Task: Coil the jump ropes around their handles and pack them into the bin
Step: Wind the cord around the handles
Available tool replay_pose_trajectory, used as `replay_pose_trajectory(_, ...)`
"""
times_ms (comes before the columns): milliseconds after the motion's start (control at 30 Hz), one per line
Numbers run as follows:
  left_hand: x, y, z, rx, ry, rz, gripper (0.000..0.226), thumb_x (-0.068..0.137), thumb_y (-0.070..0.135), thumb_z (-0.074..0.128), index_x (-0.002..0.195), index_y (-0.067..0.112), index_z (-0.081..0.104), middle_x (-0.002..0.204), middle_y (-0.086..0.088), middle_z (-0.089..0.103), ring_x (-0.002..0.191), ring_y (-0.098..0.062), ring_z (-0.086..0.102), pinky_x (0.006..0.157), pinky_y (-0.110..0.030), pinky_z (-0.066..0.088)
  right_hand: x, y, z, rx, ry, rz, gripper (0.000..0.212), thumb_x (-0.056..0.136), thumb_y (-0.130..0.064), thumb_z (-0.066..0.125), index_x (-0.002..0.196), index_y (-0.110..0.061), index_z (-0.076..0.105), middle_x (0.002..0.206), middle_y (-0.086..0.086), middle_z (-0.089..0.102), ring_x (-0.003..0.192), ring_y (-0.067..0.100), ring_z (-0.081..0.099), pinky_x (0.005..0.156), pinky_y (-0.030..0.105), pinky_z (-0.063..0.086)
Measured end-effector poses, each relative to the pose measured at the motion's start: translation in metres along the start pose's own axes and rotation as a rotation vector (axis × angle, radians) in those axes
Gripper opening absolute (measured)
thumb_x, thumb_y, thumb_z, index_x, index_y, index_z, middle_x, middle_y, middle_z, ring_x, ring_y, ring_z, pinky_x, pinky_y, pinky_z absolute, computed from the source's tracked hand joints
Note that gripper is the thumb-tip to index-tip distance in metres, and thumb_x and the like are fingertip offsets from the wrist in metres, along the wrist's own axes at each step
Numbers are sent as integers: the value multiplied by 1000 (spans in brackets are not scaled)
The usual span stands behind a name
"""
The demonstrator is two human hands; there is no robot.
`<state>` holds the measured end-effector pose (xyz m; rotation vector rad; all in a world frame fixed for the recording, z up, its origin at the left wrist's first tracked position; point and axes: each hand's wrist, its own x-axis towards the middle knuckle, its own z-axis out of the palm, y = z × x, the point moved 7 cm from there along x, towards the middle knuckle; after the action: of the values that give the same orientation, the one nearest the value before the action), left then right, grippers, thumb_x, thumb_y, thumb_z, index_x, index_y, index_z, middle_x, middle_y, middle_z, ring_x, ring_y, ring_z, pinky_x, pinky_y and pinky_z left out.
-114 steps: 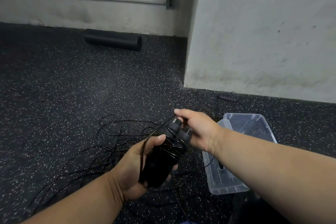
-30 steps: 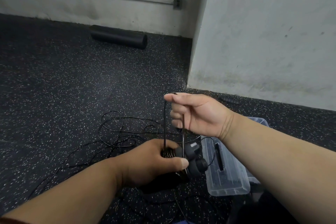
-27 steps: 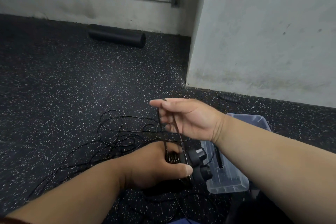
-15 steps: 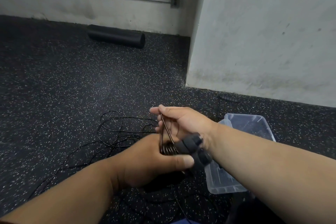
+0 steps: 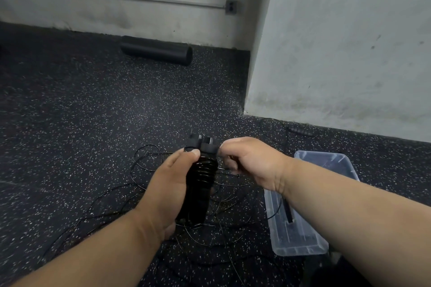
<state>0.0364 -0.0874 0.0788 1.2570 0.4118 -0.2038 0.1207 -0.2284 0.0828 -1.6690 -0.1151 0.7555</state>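
Above the speckled floor (image 5: 93,105), the left hand (image 5: 168,184) gripped the paired handles (image 5: 201,177) while the right hand (image 5: 251,163) pinched the rope (image 5: 149,149) mid-wrap, so more loose turns seemingly needed winding before packing into the bin (image 5: 303,242) alongside.

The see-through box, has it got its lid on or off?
Off. The clear bin lies open-topped on the floor, no lid in view.

No writing, label, brand, number or sign can be read anywhere, neither on the clear plastic bin (image 5: 305,237) nor on the wall behind it.
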Motion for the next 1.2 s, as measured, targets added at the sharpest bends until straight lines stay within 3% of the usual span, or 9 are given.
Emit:
replay_pose_trajectory(267, 0, -8, 8, 8, -42, -40, 26, 103, 36, 57, 122, 22, 69, 95, -15, 74, 77, -34, 70, 65, -42, 56, -8, 13, 2, 592, 61, 142, 20, 100, -20, 55, 80, -18, 59, 59, -1, 52, 53, 13, 53, 60, 25, 45)
replay_pose_trajectory(400, -5, -10, 15, 33, -72, -56, 22, 103, 36, 54, 110, 24, 72, 94, -15, 75, 80, -37, 72, 67, -43, 57, -15, 11, -3, 575, 192, 81, 15, 101, -22, 62, 87, -17, 61, 61, -2, 55, 54, 12, 54, 52, 23, 44)
replay_pose_trajectory(533, -6, -12, 17, 22, -75, -67, 24, 102, 33, 54, 112, 20, 72, 99, -18, 75, 80, -37, 71, 79, -53, 58, -20, 1, -4, 384, 222, -95, 29, 104, -25, 59, 75, -20, 57, 67, -1, 53, 64, 16, 51, 58, 28, 42)
replay_pose_trajectory(633, -6, -12, 21, 15, -101, -89, 33, 103, 34, 51, 122, 14, 70, 108, -26, 73, 80, -37, 70, 69, -42, 58, -29, -6, -1, 290, 257, -210, 33, 105, -25, 58, 73, -22, 54, 67, -3, 54, 64, 13, 49, 61, 28, 44)
replay_pose_trajectory(733, -7, -13, 23, 41, -126, -133, 32, 102, 34, 54, 122, 14, 67, 96, -21, 74, 79, -37, 71, 58, -35, 56, -30, -10, -6, 242, 306, -242, 31, 106, -29, 58, 76, -23, 55, 69, -1, 52, 64, 14, 46, 66, 31, 43)
replay_pose_trajectory(967, -11, -33, 28, 4, -116, -209, 39, 102, 37, 53, 125, 6, 63, 90, -17, 69, 75, -34, 70, 61, -34, 56, -10, 22, -14, 473, 300, 139, 28, 105, -25, 60, 78, -18, 56, 60, -1, 46, 46, 13, 43, 39, 24, 39)
replay_pose_trajectory(1033, -11, -35, 31, 2, -168, -236, 42, 96, 38, 63, 123, 6, 65, 95, -18, 68, 78, -33, 69, 68, -40, 60, -5, 30, -11, 506, 260, 210, 29, 105, -22, 60, 77, -16, 55, 58, 0, 47, 47, 14, 44, 45, 26, 43)
replay_pose_trajectory(1133, -7, -28, 33, -6, -236, -196, 46, 82, 35, 66, 118, 6, 68, 97, -18, 66, 82, -33, 66, 72, -46, 61, -2, 35, -5, 537, 180, 283, 22, 106, -17, 57, 86, -8, 59, 66, 9, 62, 56, 21, 62, 57, 35, 55)
replay_pose_trajectory(1200, -4, -20, 30, 15, -238, -145, 48, 80, 34, 63, 120, 6, 67, 96, -18, 68, 80, -34, 66, 66, -41, 59, -3, 41, 2, 558, 118, 328, 19, 105, -10, 54, 91, -2, 62, 70, 12, 63, 56, 20, 62, 50, 31, 57)
